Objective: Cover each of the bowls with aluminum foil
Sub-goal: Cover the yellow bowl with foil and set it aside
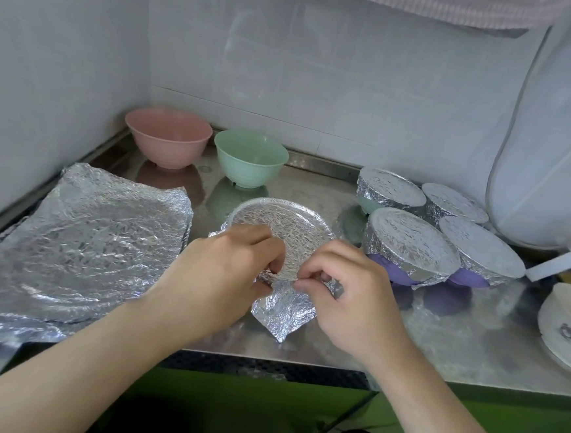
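Foil already wraps four bowls (412,241) at the counter's (438,337) right. Both the left hand (225,266) and right hand (343,289) pinch foil around a fifth bowl (283,223) at centre. Pink bowl (168,135) and green bowl (250,155) wait uncovered behind; spare foil sheets (98,235) lie left.

Uncovered bowls: one pink bowl (168,137), one mint-green bowl (250,157). Foil sheet stack (80,244): silver, crinkled texture. Foil on the centre bowl (281,224): silver, same crinkle. Four foil-covered bowls (411,246): silver tops; purple bowl walls (394,272) show beneath two, mint green beneath one. White bowl (565,327): dark printed mark. Countertop (404,342): bare steel grey. Cabinet front (465,428): green. Wall tiles (323,65): white.
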Tool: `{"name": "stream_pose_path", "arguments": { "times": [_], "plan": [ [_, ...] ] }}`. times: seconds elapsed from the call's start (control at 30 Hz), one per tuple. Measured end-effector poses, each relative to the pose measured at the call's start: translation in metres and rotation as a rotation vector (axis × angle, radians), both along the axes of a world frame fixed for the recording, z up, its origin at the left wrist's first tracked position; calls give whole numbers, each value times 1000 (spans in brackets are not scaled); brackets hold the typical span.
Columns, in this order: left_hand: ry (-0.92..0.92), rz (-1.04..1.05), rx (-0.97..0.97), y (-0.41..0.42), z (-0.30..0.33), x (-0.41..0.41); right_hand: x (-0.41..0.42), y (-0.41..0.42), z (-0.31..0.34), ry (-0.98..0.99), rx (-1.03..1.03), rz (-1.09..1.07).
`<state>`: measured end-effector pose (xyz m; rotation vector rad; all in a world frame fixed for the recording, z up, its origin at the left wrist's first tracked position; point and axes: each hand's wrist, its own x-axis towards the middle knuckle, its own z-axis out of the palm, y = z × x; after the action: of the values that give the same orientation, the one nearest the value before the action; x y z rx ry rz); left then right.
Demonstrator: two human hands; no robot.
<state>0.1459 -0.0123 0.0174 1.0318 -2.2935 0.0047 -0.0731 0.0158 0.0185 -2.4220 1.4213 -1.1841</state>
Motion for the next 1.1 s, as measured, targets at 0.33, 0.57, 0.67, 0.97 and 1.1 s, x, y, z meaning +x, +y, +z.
{"name": "stream_pose_path", "arguments": {
  "times": [0.33, 0.57, 0.67, 0.97, 1.1],
  "plan": [
    [76, -41, 50, -3, 4, 4, -9, 1, -4, 27, -44, -14],
    [38, -22, -25, 2, 6, 2, -10, 3, 1, -1, 6, 26],
    [75, -26, 14, -1, 7, 4, -16, 3, 2, -1, 16, 14],
    [86, -36, -2, 4, 2, -1, -10, -1, -2, 27, -30, 21],
    [121, -53, 48, 0, 2, 1, -14, -1, -5, 16, -51, -11]
  ]
}}
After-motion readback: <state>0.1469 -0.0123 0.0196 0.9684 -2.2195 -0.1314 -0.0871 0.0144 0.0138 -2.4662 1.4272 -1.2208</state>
